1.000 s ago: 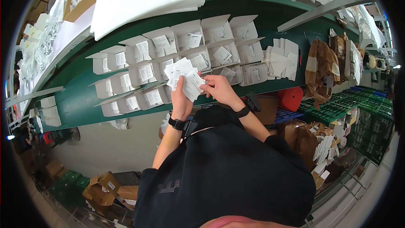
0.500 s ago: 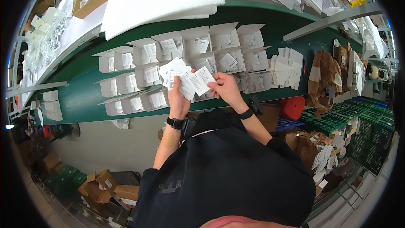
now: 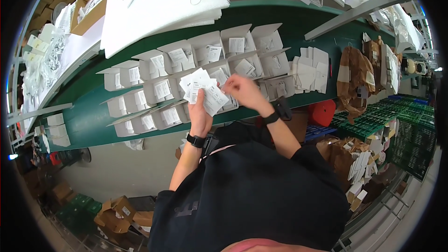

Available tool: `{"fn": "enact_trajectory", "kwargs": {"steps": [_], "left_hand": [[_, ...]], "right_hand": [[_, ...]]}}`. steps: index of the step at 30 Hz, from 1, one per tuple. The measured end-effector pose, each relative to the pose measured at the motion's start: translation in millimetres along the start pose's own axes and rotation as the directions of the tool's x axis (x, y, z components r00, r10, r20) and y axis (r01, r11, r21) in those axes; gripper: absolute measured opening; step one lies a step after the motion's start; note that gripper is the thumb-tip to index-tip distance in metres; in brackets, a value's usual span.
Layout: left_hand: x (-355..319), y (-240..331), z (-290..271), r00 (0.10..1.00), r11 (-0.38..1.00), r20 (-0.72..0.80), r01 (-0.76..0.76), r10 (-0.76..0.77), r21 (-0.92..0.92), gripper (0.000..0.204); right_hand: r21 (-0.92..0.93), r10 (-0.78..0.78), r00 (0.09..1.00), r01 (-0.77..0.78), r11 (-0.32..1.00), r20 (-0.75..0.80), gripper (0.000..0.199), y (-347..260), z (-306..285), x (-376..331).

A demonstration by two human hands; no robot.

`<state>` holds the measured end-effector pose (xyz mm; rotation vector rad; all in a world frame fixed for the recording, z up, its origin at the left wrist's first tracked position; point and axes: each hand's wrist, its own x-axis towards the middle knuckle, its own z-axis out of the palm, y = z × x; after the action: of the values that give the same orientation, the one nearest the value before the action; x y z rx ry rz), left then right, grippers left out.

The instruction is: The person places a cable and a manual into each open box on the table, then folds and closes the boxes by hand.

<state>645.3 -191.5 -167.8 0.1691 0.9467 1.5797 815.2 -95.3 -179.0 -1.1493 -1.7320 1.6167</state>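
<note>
My left hand [image 3: 199,117] grips a fanned stack of white printed leaflets [image 3: 211,99], thumb on top, above the front boxes. At the stack's right edge is my right hand [image 3: 246,92], its fingers bent together; whether a leaflet is between them I cannot make out. Under and beyond both hands stand rows of open white boxes [image 3: 154,52] with raised flaps. Many have a leaflet inside, among them a leaflet [image 3: 236,45] in a back-row box. In a few boxes at the right, a white cable [image 3: 281,87] shows. My hands hide some front boxes.
All this stands on a green bench [image 3: 84,112]. Right of the boxes lie flat white cartons [image 3: 311,70] and crumpled brown paper [image 3: 354,72]. White foam sheets [image 3: 163,14] lie on the shelf behind. A metal bar [image 3: 359,11] slants over the right end. A red stool [image 3: 322,113] stands below.
The leaflet my right hand held has left it, and one now lies in a back-row box that showed only a cable. My right hand is back by the stack; the view has shifted slightly.
</note>
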Motion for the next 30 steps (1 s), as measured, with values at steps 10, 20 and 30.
{"fn": "enact_trajectory", "kwargs": {"steps": [10,20,30], "left_hand": [[7,-3,17,0.996,0.991,0.013,0.088,-0.087,-0.096,0.043],[3,1,-1,0.995,0.999,-0.096,0.031,-0.029,0.013,0.043],[-10,-11,24,0.995,0.995,0.055,0.080,-0.083,0.052,0.042]], "right_hand": [[0.389,0.167,0.982,-0.188,0.902,0.088,0.019,-14,6,-33],[0.231,0.225,0.930,-0.160,0.960,-0.290,0.028,4,-107,16],[0.159,0.207,0.977,-0.197,0.968,-0.049,0.022,-24,-7,-34]]}}
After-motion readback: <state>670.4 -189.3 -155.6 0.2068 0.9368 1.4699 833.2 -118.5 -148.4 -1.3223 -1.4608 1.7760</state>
